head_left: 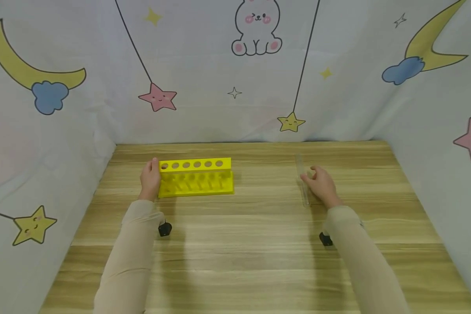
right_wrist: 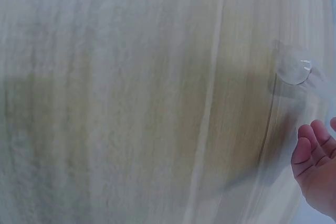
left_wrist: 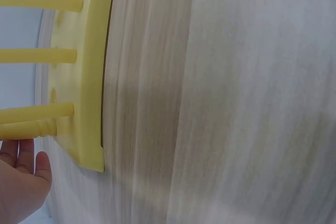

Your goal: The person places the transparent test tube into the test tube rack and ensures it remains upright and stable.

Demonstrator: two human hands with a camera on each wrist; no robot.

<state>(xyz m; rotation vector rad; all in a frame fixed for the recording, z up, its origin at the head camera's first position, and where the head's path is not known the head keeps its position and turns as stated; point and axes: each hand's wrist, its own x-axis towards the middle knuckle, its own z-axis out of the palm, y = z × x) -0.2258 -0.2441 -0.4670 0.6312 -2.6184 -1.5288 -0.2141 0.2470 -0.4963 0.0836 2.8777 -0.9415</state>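
Observation:
A yellow test tube rack (head_left: 196, 192) with a row of round holes stands at the left of the table. At its left end my left hand (head_left: 150, 179) holds it; in the left wrist view the fingers (left_wrist: 25, 156) bend behind the end post (left_wrist: 26, 129), hiding their tips. To the right lies a clear glass test tube (head_left: 304, 194), its rim (right_wrist: 294, 71) facing the right wrist camera. Beside the tube is my right hand (head_left: 322, 185), thumb and forefinger parted. The thumb tip overlaps the tube in the head view; whether it touches, I cannot tell.
The wood-grain table (head_left: 235, 244) reaches back to a white cloth wall (head_left: 204, 56) printed with stars, moons and a bear. Cloth also hangs at both sides. A black wrist camera (head_left: 165, 229) sits under the left sleeve, another (head_left: 326, 239) under the right.

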